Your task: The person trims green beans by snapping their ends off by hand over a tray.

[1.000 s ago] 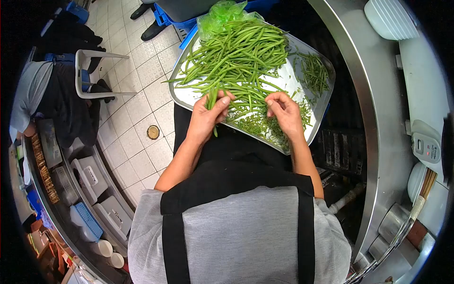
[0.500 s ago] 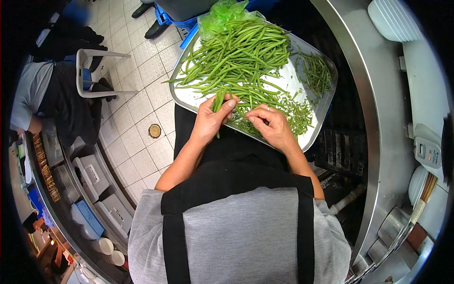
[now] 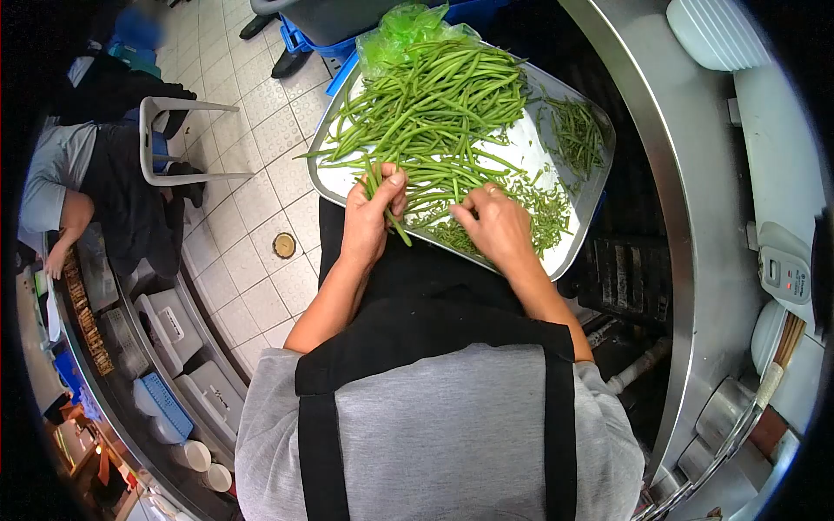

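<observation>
- Left grip [image 3: 372, 215] pinches a few beans [image 3: 400, 231] at the tray's [image 3: 525, 139] near edge
- Right grip [image 3: 497, 224], fingers curled, is over the bits [image 3: 549, 211]; cannot tell if it pinches anything
- Pile [image 3: 452, 95] of beans covers the tray's far side
- Darker heap [image 3: 576, 135] lies toward its right corner
- Bag [image 3: 398, 36] lies behind the pile

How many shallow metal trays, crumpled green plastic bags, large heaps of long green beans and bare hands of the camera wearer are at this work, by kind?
Shallow metal tray: 1
Crumpled green plastic bag: 1
Large heap of long green beans: 1
Bare left hand, bare right hand: 2
Total: 5
</observation>
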`<state>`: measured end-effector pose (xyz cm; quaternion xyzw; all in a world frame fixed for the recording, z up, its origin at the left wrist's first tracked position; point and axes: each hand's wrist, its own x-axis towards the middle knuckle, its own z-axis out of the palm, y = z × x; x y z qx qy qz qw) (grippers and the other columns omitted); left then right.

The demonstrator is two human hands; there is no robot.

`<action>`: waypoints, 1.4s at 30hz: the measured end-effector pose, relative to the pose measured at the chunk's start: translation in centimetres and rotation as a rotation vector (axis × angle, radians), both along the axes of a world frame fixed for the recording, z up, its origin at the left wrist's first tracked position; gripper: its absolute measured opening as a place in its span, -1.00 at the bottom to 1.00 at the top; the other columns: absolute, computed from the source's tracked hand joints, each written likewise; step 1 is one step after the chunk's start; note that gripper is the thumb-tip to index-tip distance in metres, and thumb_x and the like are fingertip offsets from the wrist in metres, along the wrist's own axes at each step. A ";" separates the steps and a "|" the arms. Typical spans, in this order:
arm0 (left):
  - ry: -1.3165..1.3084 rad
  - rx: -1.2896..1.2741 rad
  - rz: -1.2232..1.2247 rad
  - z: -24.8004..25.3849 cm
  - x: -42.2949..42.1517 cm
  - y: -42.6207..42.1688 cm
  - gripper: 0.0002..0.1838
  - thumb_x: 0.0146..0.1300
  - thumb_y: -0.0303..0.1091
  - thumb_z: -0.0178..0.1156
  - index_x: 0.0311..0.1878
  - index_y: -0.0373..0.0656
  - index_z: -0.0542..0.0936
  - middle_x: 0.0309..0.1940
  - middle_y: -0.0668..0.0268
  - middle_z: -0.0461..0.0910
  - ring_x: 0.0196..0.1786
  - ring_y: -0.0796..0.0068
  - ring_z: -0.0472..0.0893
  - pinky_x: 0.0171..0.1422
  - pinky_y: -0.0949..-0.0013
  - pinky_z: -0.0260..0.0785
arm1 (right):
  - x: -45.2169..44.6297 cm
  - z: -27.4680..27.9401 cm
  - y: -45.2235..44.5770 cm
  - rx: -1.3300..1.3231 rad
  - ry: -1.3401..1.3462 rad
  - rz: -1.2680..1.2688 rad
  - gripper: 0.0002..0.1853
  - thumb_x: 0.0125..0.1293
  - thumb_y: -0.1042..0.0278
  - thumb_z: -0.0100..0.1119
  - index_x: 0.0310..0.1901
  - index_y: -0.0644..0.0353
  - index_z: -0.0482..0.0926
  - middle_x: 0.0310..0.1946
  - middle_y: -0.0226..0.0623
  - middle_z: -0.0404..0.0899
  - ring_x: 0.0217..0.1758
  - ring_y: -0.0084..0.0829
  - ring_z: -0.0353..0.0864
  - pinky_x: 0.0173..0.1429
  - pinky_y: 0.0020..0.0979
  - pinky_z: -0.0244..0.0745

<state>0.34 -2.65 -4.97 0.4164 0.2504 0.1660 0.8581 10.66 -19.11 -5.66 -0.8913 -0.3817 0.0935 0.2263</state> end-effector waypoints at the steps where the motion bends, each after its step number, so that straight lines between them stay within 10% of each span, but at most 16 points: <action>1: 0.057 0.086 -0.035 0.0 0.0 -0.1 -0.89 0.30 -0.34 0.18 -0.26 -0.16 0.51 -0.56 0.51 0.40 -0.56 0.79 0.30 -0.51 0.64 0.09 | -0.2 -0.3 0.2 -0.004 -0.029 0.006 -0.80 0.15 0.27 0.26 -0.44 0.22 0.54 -0.43 -0.15 0.54 -0.44 -0.11 0.59 -0.34 -0.18 0.48; 8: 0.120 0.816 -0.344 -0.5 0.2 -1.3 -0.75 0.18 -0.41 0.27 -0.06 -0.24 0.61 -0.31 0.20 0.59 -0.23 0.32 0.58 -0.10 0.32 0.40 | -1.1 2.2 -1.3 0.039 -0.214 0.081 -0.86 0.10 0.38 0.24 -0.40 0.20 0.48 -0.44 -0.18 0.47 -0.41 -0.17 0.55 -0.29 -0.20 0.42; 15: 0.043 1.172 -0.413 -0.3 1.1 -2.8 -0.75 0.14 -0.40 0.31 -0.12 -0.27 0.62 -0.31 0.12 0.57 -0.27 0.18 0.56 -0.14 0.30 0.39 | -1.4 4.4 -2.2 0.173 -0.269 0.084 -0.88 0.05 0.46 0.27 -0.37 0.15 0.53 -0.44 -0.25 0.48 -0.39 -0.19 0.50 -0.29 -0.24 0.40; 21: 0.000 1.086 -0.432 0.6 1.1 -3.1 -0.81 0.16 -0.37 0.29 -0.24 -0.29 0.61 -0.44 0.14 0.57 -0.31 0.15 0.59 -0.19 0.25 0.41 | -0.3 2.8 -2.1 0.490 0.045 -0.114 -0.93 0.08 0.55 0.21 -0.42 0.21 0.51 -0.51 -0.31 0.47 -0.49 -0.40 0.50 -0.38 -0.41 0.39; 27: 0.186 0.195 -0.301 0.3 0.6 -2.0 -0.82 0.31 -0.28 0.21 -0.17 -0.19 0.56 -0.53 0.47 0.48 -0.57 0.76 0.35 -0.53 0.58 0.18 | 1.5 3.3 -2.9 0.568 0.407 -0.228 -0.82 0.18 0.54 0.16 -0.16 0.21 0.59 -0.48 -0.36 0.49 -0.50 -0.57 0.42 -0.38 -0.52 0.36; 42: 0.063 0.240 -0.178 0.7 -0.2 -1.7 -0.83 0.31 -0.28 0.21 -0.14 -0.15 0.55 -0.57 0.53 0.40 -0.59 0.79 0.27 -0.54 0.63 0.06 | 0.4 1.5 -0.4 0.556 0.713 -0.131 -0.92 0.20 0.49 0.12 -0.35 0.33 0.54 -0.57 -0.39 0.45 -0.56 -0.60 0.38 -0.45 -0.51 0.28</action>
